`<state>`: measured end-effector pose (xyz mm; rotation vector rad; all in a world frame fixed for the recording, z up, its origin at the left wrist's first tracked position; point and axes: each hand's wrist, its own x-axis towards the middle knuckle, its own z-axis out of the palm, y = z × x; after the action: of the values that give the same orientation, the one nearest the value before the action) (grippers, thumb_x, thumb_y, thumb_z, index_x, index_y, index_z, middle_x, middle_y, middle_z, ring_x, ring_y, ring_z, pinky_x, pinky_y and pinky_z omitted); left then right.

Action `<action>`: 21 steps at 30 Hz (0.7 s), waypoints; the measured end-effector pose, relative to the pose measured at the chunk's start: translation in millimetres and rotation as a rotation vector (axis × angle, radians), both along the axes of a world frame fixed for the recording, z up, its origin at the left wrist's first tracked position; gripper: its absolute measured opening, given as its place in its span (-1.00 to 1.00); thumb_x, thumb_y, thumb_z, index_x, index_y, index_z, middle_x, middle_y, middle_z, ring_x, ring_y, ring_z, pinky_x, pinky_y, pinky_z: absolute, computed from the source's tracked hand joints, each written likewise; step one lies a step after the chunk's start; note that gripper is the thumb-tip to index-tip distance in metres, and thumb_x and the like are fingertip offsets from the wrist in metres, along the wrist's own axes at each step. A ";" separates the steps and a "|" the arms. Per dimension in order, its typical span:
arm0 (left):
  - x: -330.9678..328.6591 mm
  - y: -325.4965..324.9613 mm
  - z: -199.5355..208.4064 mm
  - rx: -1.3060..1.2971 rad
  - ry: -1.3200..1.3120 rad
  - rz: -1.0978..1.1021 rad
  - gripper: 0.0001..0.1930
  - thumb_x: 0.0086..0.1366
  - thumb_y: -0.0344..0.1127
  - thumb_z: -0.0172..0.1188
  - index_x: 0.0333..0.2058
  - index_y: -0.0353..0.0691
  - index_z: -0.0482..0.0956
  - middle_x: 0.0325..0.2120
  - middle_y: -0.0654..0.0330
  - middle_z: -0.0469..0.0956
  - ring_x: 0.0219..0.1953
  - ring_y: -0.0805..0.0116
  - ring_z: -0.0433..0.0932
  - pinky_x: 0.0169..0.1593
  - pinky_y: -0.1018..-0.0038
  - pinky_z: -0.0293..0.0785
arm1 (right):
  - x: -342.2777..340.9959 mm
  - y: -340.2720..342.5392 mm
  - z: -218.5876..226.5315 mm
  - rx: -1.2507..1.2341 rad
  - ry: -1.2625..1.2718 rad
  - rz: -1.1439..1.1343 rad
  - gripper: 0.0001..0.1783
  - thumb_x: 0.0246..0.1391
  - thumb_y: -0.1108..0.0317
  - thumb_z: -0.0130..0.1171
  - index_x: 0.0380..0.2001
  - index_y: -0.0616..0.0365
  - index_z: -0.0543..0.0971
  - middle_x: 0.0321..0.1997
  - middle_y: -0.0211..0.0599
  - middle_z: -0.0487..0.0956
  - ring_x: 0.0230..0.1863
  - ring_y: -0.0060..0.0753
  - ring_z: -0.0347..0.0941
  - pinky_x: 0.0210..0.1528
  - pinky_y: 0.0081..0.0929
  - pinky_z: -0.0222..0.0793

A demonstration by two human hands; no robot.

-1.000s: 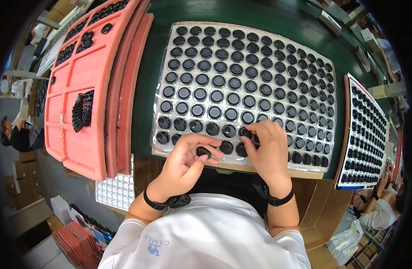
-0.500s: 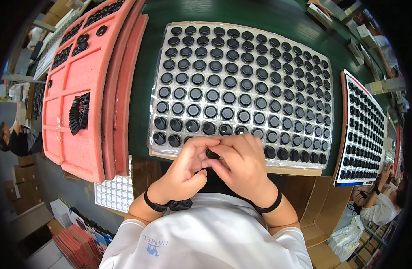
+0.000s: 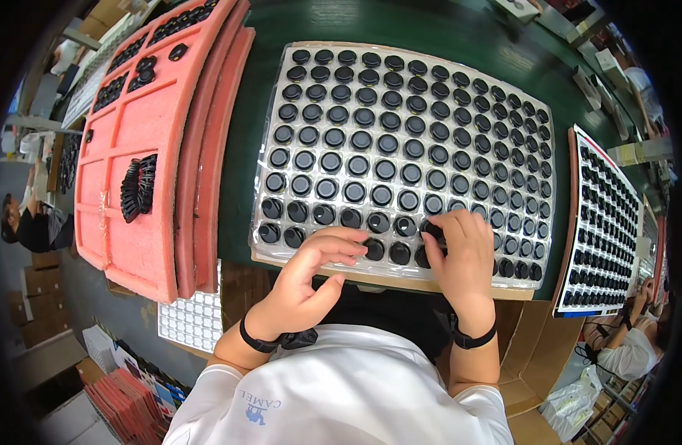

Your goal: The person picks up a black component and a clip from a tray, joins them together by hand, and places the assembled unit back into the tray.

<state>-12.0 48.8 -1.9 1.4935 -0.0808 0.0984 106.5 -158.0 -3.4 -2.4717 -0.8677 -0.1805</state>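
Observation:
In front of me lies a clear plastic tray (image 3: 263, 239) with rows of pockets, filled with round black knob-like parts (image 3: 386, 143). My right hand (image 3: 463, 256) reaches over its near rows, thumb and fingers closed around one black knob-like part (image 3: 432, 228) at a pocket; the fingers partly cover it. My left hand (image 3: 311, 278) hovers at the tray's near edge, fingers apart and curved, holding nothing. Some pockets near the fingers are hidden from view.
A stack of pink foam trays (image 3: 144, 245) stands to the left, with black parts in its compartments. Another filled tray (image 3: 600, 230) lies to the right on the green table (image 3: 311, 22). Below are a white pocketed tray (image 3: 189, 320) and a cardboard box (image 3: 515, 356). A co-worker (image 3: 637, 341) sits at right.
My hands have parted. The right hand has moved right and forward to the tray with the black part; the left stays near the front edge, its fingers now opened away from the part.

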 end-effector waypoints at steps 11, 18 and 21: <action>11.3 -13.5 12.8 0.384 -0.219 0.070 -0.64 0.08 -0.56 0.18 -0.11 -0.38 0.41 -0.09 -0.08 0.43 -0.04 0.16 0.43 0.03 0.33 0.35 | -32.5 22.3 18.0 0.632 0.712 0.203 -0.76 -0.11 0.53 0.22 -0.30 0.22 0.48 -0.40 -0.35 0.41 -0.33 -0.52 0.31 -0.20 -0.61 0.22; 5.5 -12.5 2.5 0.311 -0.248 0.091 -0.56 0.02 -0.56 0.27 -0.07 -0.39 0.39 -0.15 -0.06 0.43 -0.12 0.19 0.45 -0.02 0.38 0.40 | -38.5 28.6 12.9 0.788 0.860 0.279 -0.71 0.00 0.49 0.20 -0.18 0.27 0.43 -0.33 -0.39 0.40 -0.31 -0.57 0.30 -0.20 -0.59 0.24; 3.4 -13.1 2.8 0.300 -0.240 0.127 -0.58 0.03 -0.57 0.25 -0.08 -0.39 0.41 -0.14 -0.04 0.46 -0.12 0.17 0.48 -0.02 0.36 0.41 | -37.6 30.1 14.0 0.718 0.796 0.310 -0.72 0.05 0.46 0.16 -0.16 0.27 0.42 -0.32 -0.38 0.41 -0.31 -0.57 0.30 -0.19 -0.59 0.25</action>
<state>-8.6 35.7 0.8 1.7805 -0.2013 0.3825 68.9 -127.9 10.6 -1.5025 -0.6478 0.4894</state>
